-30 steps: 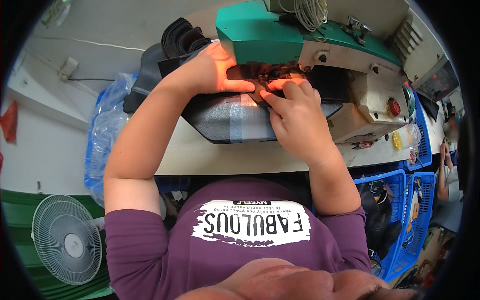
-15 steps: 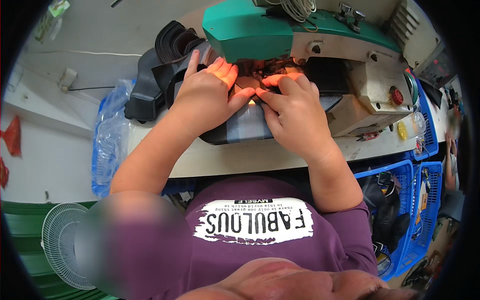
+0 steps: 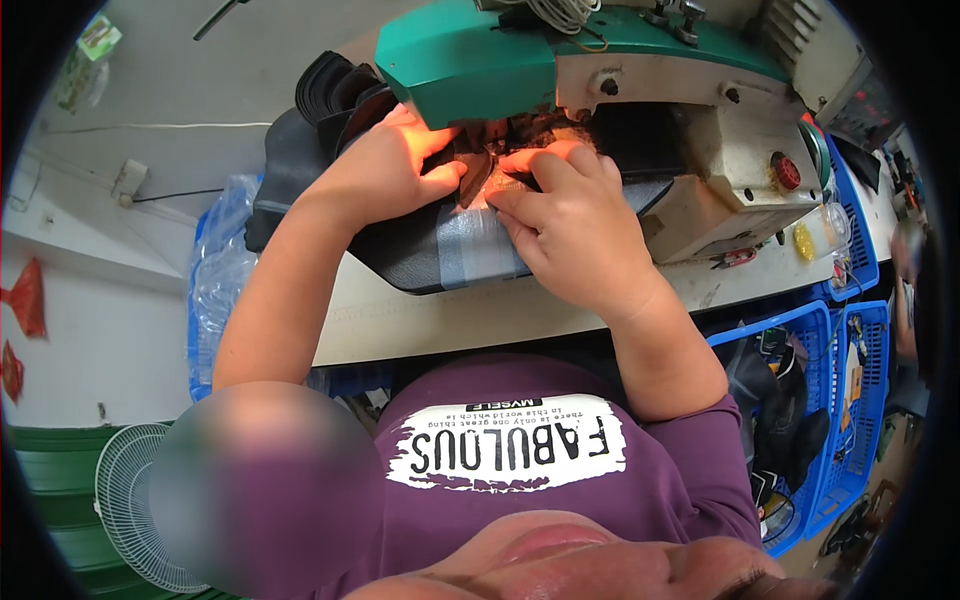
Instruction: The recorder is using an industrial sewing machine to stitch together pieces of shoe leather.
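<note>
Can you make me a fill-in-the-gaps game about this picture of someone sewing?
1. Both hands press a dark piece of material under the head of a ______ sewing machine.
2. The round knob on the machine's right side is ______.
3. The baskets beside the table are ______.
4. The left hand and right hand lie ______ the dark material.

Missing words: green; red; blue; on top of

sewing machine (image 3: 600,60): painted metal, green and cream, worn matt
dark piece (image 3: 400,255): leather-like, slight sheen
grey band (image 3: 480,250): smooth cloth
crates (image 3: 850,330), right: blue plastic mesh
tabletop (image 3: 450,320): smooth, pale
</note>
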{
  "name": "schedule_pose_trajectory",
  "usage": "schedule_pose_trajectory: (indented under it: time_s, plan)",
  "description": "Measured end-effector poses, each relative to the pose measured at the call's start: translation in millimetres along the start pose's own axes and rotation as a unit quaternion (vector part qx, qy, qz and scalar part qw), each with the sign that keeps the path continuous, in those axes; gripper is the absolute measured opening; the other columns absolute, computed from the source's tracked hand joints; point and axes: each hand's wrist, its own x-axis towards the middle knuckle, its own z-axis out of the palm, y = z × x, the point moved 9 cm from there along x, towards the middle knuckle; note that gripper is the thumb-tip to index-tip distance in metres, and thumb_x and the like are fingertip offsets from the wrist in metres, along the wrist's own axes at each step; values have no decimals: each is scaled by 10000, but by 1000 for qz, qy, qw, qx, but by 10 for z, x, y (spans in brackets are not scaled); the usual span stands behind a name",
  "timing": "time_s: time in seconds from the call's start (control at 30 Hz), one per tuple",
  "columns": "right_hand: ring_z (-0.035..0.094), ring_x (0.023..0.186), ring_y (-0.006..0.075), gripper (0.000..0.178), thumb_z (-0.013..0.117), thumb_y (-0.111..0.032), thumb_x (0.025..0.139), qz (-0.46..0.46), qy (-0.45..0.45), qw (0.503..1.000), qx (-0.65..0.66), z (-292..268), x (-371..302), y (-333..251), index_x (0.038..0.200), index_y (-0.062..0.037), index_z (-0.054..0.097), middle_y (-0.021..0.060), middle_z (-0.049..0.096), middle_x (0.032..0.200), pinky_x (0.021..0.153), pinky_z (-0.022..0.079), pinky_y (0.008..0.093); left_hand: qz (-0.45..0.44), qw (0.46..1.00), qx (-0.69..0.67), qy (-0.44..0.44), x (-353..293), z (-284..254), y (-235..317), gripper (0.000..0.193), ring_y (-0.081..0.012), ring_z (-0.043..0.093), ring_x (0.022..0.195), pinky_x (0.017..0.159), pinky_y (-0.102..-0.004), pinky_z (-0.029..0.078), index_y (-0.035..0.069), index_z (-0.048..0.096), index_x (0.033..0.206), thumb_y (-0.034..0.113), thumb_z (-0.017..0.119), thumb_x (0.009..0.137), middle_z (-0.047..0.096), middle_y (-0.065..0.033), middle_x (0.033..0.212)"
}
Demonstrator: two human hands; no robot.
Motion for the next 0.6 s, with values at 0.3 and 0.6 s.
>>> schedule_pose_trajectory:
  time_s: [0.3,0.6]
  plan:
    - [573,959,260,109,720,-152,793,-16,30,999,-2,-14,-6,-1,874,-129,789,46,687,1012,840,436,398,35,995,-91,-2,140,33,-107,522,-296,643,1100,964,-385,503,14,628,1268,249,778,827,681,-157,1206]
    - [569,924,257,90,720,-163,795,-7,28,1000,4,-15,-28,40,839,-115,783,44,664,927,827,431,390,115,962,-236,-68,335,89,-132,588,-242,625,1122,983,-380,511,91,653,1292,115,860,742,673,-80,1235]
